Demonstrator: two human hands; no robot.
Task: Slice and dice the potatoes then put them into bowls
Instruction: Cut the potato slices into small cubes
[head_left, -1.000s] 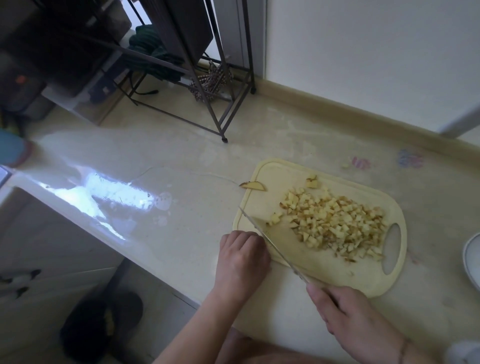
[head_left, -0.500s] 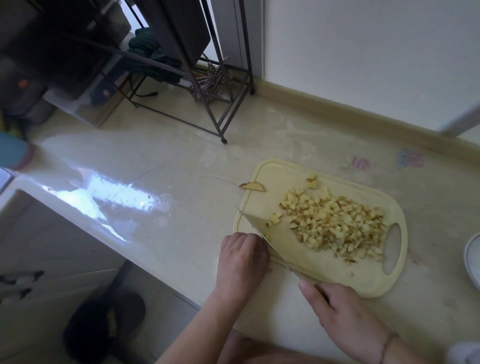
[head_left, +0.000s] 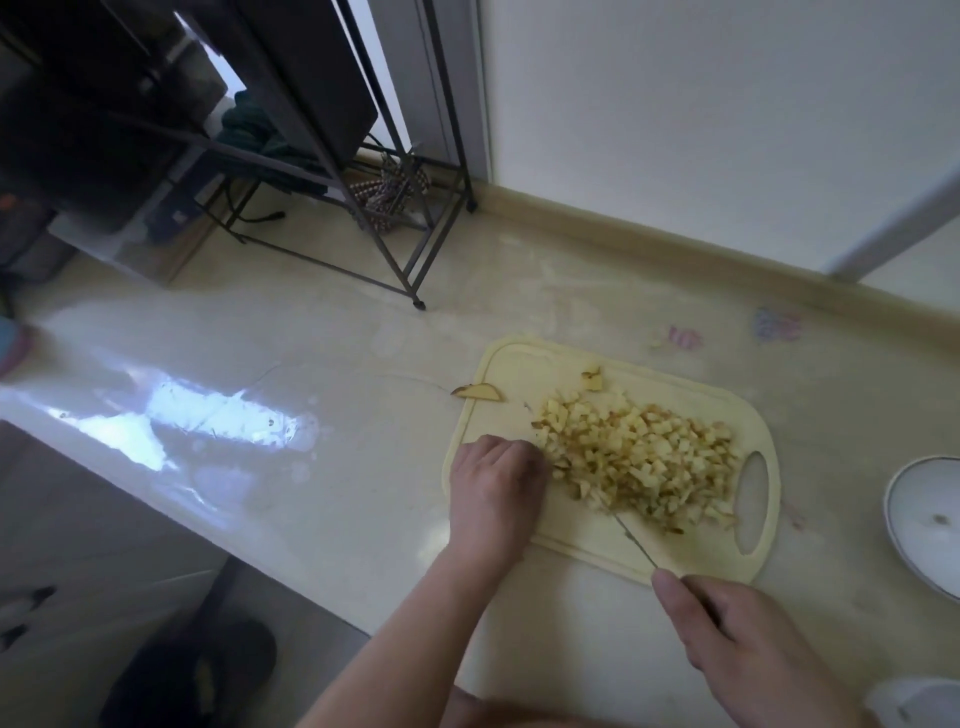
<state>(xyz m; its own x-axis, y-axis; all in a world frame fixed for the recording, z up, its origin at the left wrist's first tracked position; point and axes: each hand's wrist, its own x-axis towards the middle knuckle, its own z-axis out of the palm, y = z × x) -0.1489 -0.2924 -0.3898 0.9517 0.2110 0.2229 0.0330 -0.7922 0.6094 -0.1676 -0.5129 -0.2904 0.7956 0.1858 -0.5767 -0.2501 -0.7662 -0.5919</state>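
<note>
Fig.: surroundings as I see them from head view. Glossy cream countertop (head_left: 322, 364), bright window glare at left. Dark metal rack (head_left: 415, 218) standing at far left of counter, one foot near far corner of work area. Beaded item (head_left: 387, 195) on rack's lower rail; dark green bundle (head_left: 254, 130) behind it. White wall (head_left: 701, 104) at far right, beige upstand along its base. Two faint coloured marks (head_left: 774, 325) on counter near upstand. Dark object (head_left: 192, 675) on floor, near left; I cannot identify it.

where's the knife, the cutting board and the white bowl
knife (head_left: 635, 541): head view, on the thin blade near the pile.
cutting board (head_left: 511, 366): head view, on its bare far left corner.
white bowl (head_left: 919, 501): head view, on its inner wall.
</note>
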